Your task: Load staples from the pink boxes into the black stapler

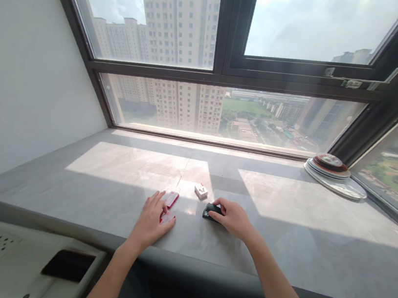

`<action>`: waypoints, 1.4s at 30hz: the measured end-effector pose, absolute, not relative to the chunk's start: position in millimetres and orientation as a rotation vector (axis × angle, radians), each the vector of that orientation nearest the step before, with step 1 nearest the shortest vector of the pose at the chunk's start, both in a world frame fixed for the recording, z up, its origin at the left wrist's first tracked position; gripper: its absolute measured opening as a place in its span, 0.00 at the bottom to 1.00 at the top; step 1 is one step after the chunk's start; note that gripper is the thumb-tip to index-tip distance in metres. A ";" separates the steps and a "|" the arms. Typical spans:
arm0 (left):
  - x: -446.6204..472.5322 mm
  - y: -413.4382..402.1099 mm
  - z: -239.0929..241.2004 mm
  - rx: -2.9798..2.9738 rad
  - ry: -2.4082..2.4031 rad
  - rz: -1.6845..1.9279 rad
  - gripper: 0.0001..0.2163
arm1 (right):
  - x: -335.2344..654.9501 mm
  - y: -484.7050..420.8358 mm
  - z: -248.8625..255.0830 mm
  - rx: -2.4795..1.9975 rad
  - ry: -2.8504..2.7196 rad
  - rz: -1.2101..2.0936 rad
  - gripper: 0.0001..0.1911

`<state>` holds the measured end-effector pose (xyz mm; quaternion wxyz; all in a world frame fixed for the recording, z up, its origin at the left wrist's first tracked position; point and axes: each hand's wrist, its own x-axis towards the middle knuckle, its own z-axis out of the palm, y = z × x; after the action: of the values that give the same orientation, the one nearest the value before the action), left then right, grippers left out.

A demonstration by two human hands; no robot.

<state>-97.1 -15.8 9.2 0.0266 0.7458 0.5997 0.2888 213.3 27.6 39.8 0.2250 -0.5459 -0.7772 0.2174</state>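
Red box [171, 199], its long axis pointing away from us, lies just beside the fingers of our left hand [150, 218], arched palm-down over a second pack [166, 219]; whether it grips, we cannot tell. White box [201, 191] sits farther out, between our separated hands, nearer our right hand [231, 217], pinching the black case [210, 212], which lies roughly crosswise.

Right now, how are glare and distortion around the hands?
Head view: pale sun patches on the ledge; a glint between the left hand and right hand; print on the white box too small to read; window frame splayed, perhaps lens distortion.
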 end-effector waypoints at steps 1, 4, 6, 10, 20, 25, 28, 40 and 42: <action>-100.1 -12.2 5.9 2.276 1.799 0.890 0.15 | 213.4 26.1 40.9 -1.520 -2.143 0.595 0.16; -94.9 -7.8 -4.1 2.218 1.734 0.892 0.27 | 216.5 20.7 47.1 -1.548 -2.147 0.586 0.17; -83.1 -7.0 -9.9 2.234 1.752 0.895 0.30 | 220.4 17.3 51.3 -1.567 -2.144 0.582 0.18; -47.5 2.1 -17.2 2.263 1.841 0.905 0.30 | 226.6 13.0 49.0 -1.694 -2.023 0.603 0.22; 33.6 41.6 -8.4 2.326 1.911 0.970 0.24 | 219.7 -8.0 10.4 -1.727 -1.612 0.735 0.31; 15.6 9.8 -9.0 2.396 1.809 0.947 0.19 | 214.7 -13.7 7.3 -1.559 -1.603 0.969 0.30; 2.4 -14.7 -10.2 2.397 1.789 0.927 0.18 | 189.1 -13.7 2.2 -1.424 -1.588 1.180 0.30; -107.5 -1.5 -7.6 2.347 1.812 0.952 0.18 | 62.3 13.7 -12.3 -1.123 -1.668 1.518 0.30; -126.5 8.8 -7.6 2.349 1.818 0.947 0.18 | 46.3 22.3 -11.8 -1.135 -1.694 1.529 0.30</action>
<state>-126.5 8.8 -7.6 0.0120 0.7533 0.5832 0.3036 46.3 22.3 -11.8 0.2924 -0.4259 -0.6356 0.5737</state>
